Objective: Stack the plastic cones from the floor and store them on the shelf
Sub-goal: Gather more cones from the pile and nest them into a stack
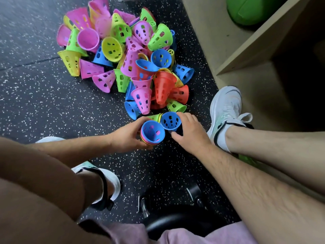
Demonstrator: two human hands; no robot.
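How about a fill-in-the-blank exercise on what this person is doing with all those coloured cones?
1. The left hand grips a stack of cones whose innermost cone is ____.
2. The single blue cone beside that stack is held by the ____ hand.
3. The ball on the shelf is ____.
4. The pile of loose cones lies on the ____.
Missing words: blue; right; green; floor.
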